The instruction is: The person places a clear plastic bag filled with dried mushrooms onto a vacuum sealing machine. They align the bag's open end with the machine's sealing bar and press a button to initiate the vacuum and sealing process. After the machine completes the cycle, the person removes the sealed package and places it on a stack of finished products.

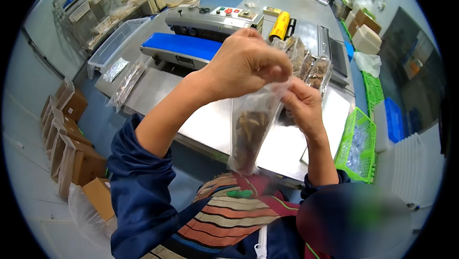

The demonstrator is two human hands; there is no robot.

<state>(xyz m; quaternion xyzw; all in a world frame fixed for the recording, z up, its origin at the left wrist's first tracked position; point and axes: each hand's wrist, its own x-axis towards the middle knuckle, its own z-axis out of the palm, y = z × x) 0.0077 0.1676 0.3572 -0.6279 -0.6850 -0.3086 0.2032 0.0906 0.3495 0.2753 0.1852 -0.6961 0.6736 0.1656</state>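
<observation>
A clear plastic bag (251, 135) partly filled with brown dried pieces, perhaps mushrooms, hangs upright in front of my body, above the near table edge. My right hand (303, 103) pinches the top corner of this bag between thumb and fingers. Just above the bag's mouth is my left hand (254, 62), its fingers curled and slightly blurred. Whether they grip the film cannot be made out. Behind my right hand, several filled clear bags (317, 72) of similar dried goods stand in a row on the steel table (208, 115).
A band sealing machine (215, 22) with a blue conveyor belt (181, 45) stands across the table. Flat plastic packs (127, 85) lie at its left. Beyond are a yellow roll (280, 25) and a scale (331, 54). A green crate (356, 148) is at the right, cardboard boxes (84, 158) at the left.
</observation>
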